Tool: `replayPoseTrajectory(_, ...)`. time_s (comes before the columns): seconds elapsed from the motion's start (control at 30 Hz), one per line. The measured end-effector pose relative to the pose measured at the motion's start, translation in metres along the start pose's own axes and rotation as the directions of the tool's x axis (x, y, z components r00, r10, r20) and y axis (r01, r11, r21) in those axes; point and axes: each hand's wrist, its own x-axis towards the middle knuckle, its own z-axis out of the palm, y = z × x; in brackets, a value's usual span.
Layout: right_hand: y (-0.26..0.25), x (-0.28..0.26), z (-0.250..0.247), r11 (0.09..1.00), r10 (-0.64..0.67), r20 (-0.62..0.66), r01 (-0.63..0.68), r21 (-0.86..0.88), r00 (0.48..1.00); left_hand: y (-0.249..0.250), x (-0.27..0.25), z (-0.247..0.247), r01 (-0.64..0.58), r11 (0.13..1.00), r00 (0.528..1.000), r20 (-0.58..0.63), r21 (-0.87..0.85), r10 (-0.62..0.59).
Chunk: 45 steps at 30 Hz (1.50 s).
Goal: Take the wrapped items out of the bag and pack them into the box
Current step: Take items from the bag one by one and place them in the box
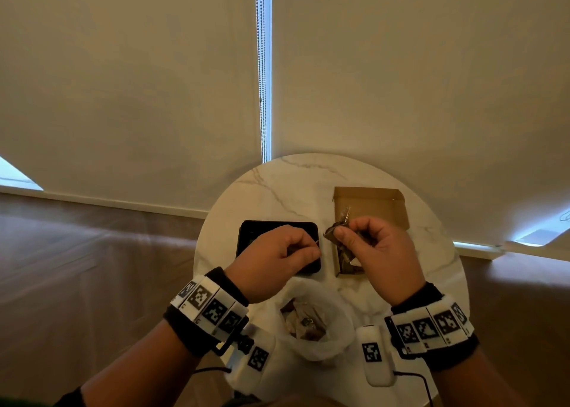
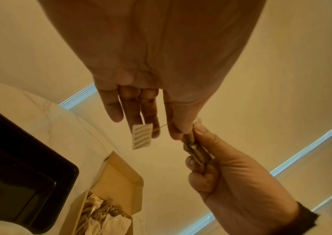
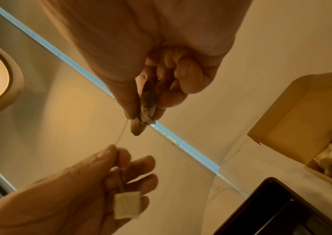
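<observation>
My right hand (image 1: 340, 234) pinches a small brown wrapped item (image 1: 330, 235) above the near end of the open cardboard box (image 1: 370, 201). From the item a thin string runs to my left hand (image 1: 315, 248), whose thumb and forefinger pinch it. A pale paper tag (image 2: 142, 136) dangles from that string below my left fingers (image 2: 112, 109). The right wrist view has the wrapped item (image 3: 146, 101) squeezed between thumb and fingers, with the tag (image 3: 127, 205) hanging lower down. The clear plastic bag (image 1: 336, 342) lies at the table's near edge with more wrapped items (image 1: 305, 322) inside.
A black square tray (image 1: 256, 234) sits left of the box on the round marble table (image 1: 277, 184). Crumpled wrapped items (image 2: 100, 213) lie in the near end of the box (image 2: 118, 174). Roller blinds hang behind the table.
</observation>
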Motion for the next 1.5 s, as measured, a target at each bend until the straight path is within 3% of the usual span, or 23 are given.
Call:
replayPoseTrajectory(0.2,0.001,0.01,0.0,0.997,0.072,-0.079,-0.07,0.031,0.994,0.006,-0.008,-0.002,-0.052,0.977,0.998,0.024,-0.205,0.058)
replayPoseTrajectory(0.33,-0.004,0.018,0.001,0.989,0.122,-0.098,-0.112,0.099,0.988,-0.001,-0.012,0.004,-0.03,0.977,0.994,0.096,-0.212,0.051)
replayPoseTrajectory(0.5,-0.015,0.019,-0.002,0.969,0.129,0.032,-0.133,0.207,0.991,-0.015,-0.005,0.01,0.078,0.977,0.988,0.145,-0.197,-0.05)
replayPoseTrajectory(0.63,-0.022,0.012,-0.005,0.989,0.072,0.216,-0.099,0.113,0.974,-0.022,0.006,0.006,0.139,0.975,0.99,0.042,-0.175,-0.134)
replayPoseTrajectory(0.8,-0.025,0.003,0.006,0.996,0.04,0.358,-0.064,0.055,0.933,-0.024,0.013,0.001,0.099,0.979,0.984,-0.127,-0.181,-0.123)
replayPoseTrajectory(0.93,-0.017,-0.001,0.016,0.999,0.034,0.33,-0.027,-0.027,0.943,-0.019,0.014,0.001,0.078,0.932,0.973,-0.178,-0.354,-0.149)
replayPoseTrajectory(1.17,-0.007,-0.003,0.024,0.995,0.037,0.22,-0.015,-0.103,0.975,-0.012,0.008,0.0,0.027,0.897,0.98,-0.167,-0.442,-0.112)
replayPoseTrajectory(1.33,-0.006,-0.003,0.025,0.994,0.005,0.229,0.02,-0.109,0.973,-0.013,0.008,0.005,0.009,0.936,0.98,-0.184,-0.353,-0.079)
replayPoseTrajectory(1.5,0.003,-0.007,0.027,0.998,0.007,0.246,0.009,-0.066,0.969,-0.022,0.014,0.005,0.048,0.943,0.964,-0.231,-0.33,-0.13)
